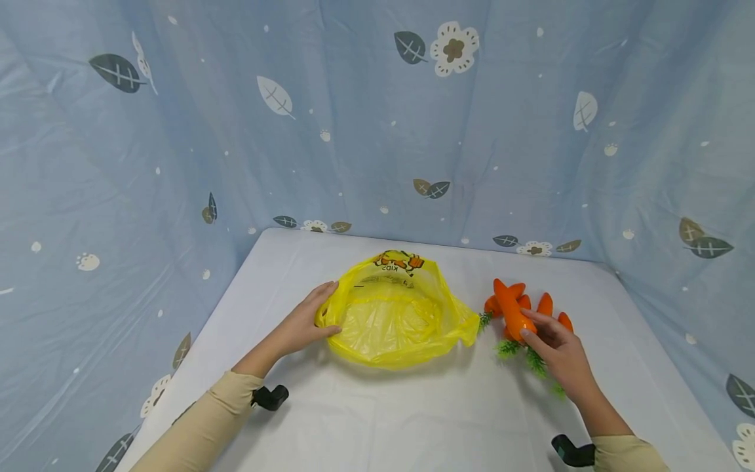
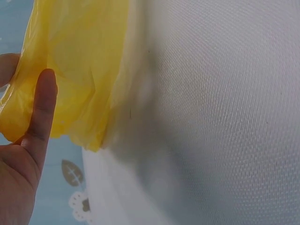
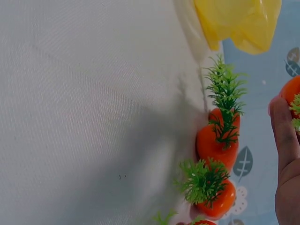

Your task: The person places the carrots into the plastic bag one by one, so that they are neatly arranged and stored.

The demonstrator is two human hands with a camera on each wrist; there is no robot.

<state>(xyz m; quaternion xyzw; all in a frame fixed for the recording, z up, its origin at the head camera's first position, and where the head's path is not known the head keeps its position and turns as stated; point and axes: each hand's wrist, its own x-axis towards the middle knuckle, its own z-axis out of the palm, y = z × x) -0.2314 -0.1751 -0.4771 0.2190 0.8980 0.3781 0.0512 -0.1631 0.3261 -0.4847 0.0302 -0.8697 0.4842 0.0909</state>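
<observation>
A yellow plastic bag (image 1: 386,334) stands with its wide mouth open in the middle of the table, a printed cartoon and "KIDS" on its far side. My left hand (image 1: 299,326) holds the bag's left edge between thumb and fingers; in the left wrist view the thumb (image 2: 43,103) lies against the yellow film. Between the fingertips of my right hand (image 1: 560,354) is an orange carrot (image 1: 508,305), its tip pointing away from me, raised over several other carrots (image 1: 545,305). These lie right of the bag, their green leafy tops (image 3: 225,89) toward me.
The white-covered table (image 1: 413,419) meets a blue curtain (image 1: 354,151) with leaf and flower prints at the back and sides. Black wrist mounts, left (image 1: 271,397) and right (image 1: 573,452), stick out near the sleeves.
</observation>
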